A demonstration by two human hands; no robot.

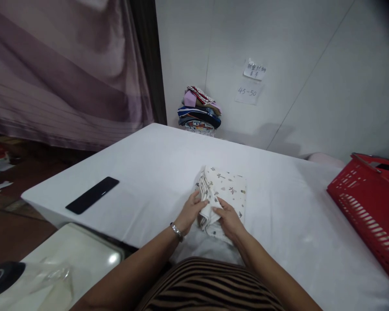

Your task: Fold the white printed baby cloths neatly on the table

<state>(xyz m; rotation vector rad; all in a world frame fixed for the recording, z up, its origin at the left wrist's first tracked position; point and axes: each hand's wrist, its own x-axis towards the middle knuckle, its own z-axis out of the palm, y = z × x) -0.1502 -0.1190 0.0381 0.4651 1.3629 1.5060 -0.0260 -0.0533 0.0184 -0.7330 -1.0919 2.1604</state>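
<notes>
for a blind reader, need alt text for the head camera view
The person's left hand and right hand hold the near end of a folded cloth, white with small prints, on a white-covered table. A black phone lies to the left, a red basket stands at the right edge, and a stack of folded clothes sits by the far wall.

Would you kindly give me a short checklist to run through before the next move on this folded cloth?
1. Left hand on the folded cloth: ok, fingers at its left edge.
2. Right hand on the cloth: ok, at its near edge.
3. Whether either grip is closed: cannot tell.
4. Cloth fully on the table: ok.
5. Phone apart from the cloth: ok.
6. Red basket apart from the cloth, on the right: ok.
</notes>
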